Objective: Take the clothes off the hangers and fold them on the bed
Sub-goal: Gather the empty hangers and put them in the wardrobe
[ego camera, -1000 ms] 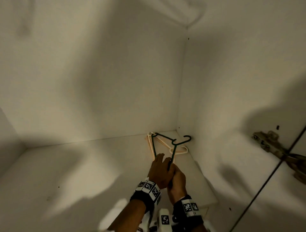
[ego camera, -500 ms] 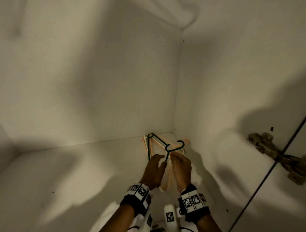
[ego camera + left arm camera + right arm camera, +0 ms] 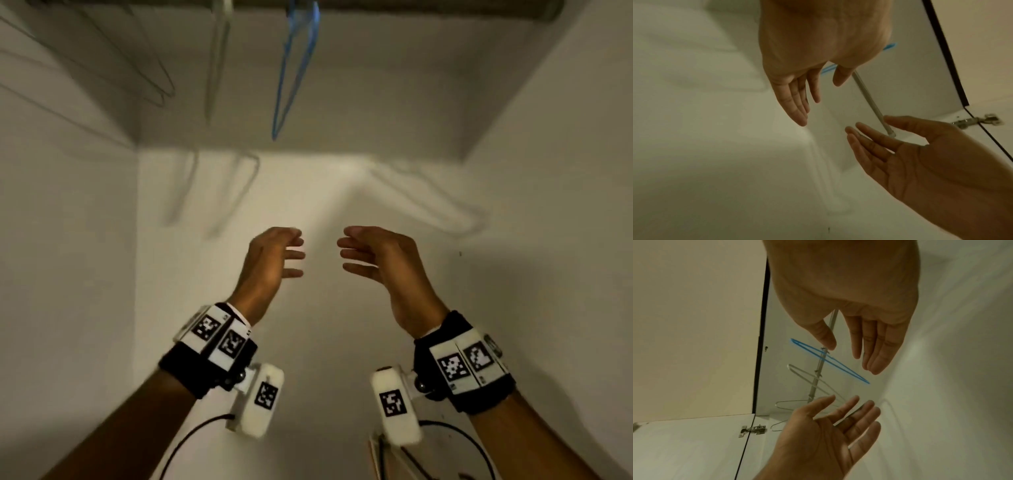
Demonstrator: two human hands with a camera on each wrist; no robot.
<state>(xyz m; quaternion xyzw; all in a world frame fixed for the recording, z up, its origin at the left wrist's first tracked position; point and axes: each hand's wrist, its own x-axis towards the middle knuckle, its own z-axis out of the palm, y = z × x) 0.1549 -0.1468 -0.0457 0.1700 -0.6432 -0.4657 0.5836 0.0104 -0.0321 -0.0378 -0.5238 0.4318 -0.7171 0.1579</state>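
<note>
No clothes are in view. I am looking up into a white wardrobe. A bare blue hanger [image 3: 295, 68] [image 3: 828, 360] hangs from the rail [image 3: 411, 5] [image 3: 819, 368], beside a pale hanger [image 3: 216, 58] and thin wire hangers [image 3: 144, 72] [image 3: 809, 379]. My left hand [image 3: 298, 255] [image 3: 818, 91] and right hand [image 3: 344, 253] [image 3: 846, 352] are raised below the rail. Their palms face each other a short gap apart, fingers straight, holding nothing. Each hand also shows in the other's wrist view: the right hand [image 3: 900, 154] and the left hand [image 3: 828, 426].
The wardrobe's white back and side walls [image 3: 548, 205] close in on both sides. A metal door hinge [image 3: 978, 121] [image 3: 753, 430] sits at the door edge. Hanger ends [image 3: 380, 455] show at the bottom edge, below my right wrist.
Both hands left the green hanger on the pile on the wardrobe floor and rose, now empty. My view has swung up from the floor to the rail.
</note>
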